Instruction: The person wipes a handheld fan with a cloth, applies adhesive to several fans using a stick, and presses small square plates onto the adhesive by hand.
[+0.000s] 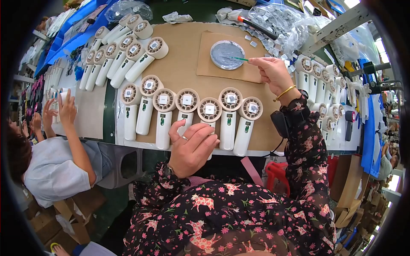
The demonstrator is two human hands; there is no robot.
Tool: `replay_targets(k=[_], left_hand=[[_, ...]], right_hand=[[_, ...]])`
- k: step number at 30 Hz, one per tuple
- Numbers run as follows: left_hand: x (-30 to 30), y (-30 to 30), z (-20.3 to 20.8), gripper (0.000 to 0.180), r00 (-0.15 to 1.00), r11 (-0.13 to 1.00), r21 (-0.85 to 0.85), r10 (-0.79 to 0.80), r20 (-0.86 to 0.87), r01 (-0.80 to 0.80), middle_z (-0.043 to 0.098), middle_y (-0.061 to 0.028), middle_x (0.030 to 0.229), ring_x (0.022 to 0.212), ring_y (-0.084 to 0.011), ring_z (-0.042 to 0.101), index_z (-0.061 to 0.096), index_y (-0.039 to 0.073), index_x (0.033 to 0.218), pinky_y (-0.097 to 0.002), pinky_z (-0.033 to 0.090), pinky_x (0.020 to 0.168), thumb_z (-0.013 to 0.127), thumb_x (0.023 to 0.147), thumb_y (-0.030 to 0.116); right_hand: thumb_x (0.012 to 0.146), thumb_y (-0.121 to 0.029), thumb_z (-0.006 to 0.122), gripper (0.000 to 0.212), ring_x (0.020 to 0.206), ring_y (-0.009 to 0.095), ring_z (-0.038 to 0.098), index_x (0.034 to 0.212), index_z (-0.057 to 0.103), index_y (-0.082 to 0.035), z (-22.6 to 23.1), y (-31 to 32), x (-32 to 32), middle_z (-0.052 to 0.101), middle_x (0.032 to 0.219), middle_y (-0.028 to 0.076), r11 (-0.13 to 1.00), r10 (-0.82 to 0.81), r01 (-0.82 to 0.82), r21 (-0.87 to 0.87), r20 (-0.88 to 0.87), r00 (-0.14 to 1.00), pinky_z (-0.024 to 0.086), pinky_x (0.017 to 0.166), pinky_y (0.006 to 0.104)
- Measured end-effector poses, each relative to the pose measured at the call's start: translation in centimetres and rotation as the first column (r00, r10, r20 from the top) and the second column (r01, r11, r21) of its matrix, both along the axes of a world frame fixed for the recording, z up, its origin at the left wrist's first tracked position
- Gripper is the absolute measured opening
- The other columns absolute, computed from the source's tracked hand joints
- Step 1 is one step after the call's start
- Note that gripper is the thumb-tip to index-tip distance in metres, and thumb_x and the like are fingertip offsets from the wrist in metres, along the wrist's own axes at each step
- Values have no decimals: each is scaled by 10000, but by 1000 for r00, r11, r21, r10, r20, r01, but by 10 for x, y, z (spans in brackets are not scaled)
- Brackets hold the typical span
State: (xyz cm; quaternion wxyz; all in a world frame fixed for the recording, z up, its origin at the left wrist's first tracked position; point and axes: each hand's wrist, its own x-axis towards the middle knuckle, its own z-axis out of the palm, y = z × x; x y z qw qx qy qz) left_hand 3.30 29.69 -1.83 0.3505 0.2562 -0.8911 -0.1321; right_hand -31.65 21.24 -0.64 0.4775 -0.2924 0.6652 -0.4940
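Note:
My right hand (273, 76) pinches a thin green stick (239, 58). The stick's far end touches grey paste in a shallow round dish (212, 52). My left hand (190, 149) curls over the handle of a white handheld fan (209, 117), with its fingers bent around it and partly hiding it. This fan lies in a row of several similar fans (163, 121) along the table's near side. Each head has a white square at its centre. Grey smears mark some squares, such as on the fan (230, 99) just right of the held one; the held fan's square looks mostly white.
The dish stands on a cardboard piece (206, 64) on the brown table covering (179, 47). More fans lie at the back left (124, 59) and right (318, 77). Small grey squares (273, 25) spill from a plastic bag behind. A co-worker (64, 158) works at left.

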Motion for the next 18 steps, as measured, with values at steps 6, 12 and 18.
replay_targets(k=[6,12,18], left_hand=[[0,0,0,239,1000,1000,-6,5,1,-5,738,-14,1164,1120,-200,724,766,117,1076,-554,286,1188,874,865,87],[-1,1,0,236,1000,1000,-14,8,5,-8,737,-13,1166,1127,-199,721,767,119,1076,-552,286,1188,873,868,87],[1,1,-2,220,999,998,-56,18,32,-16,714,2,1167,1168,-177,695,740,122,1083,-549,303,1187,856,896,130]], right_hand=[[963,-132,845,132,550,25,319,956,798,-9,-1,-2,-3,464,682,-109,1000,23,-22,-3,146,989,219,492,256],[985,-128,827,106,551,25,294,952,801,-31,6,1,-5,421,676,-125,1000,11,-10,-3,234,972,209,495,263],[1010,-167,817,122,570,16,287,945,795,-67,28,8,-5,394,694,-133,990,36,2,-138,271,962,218,516,246]])
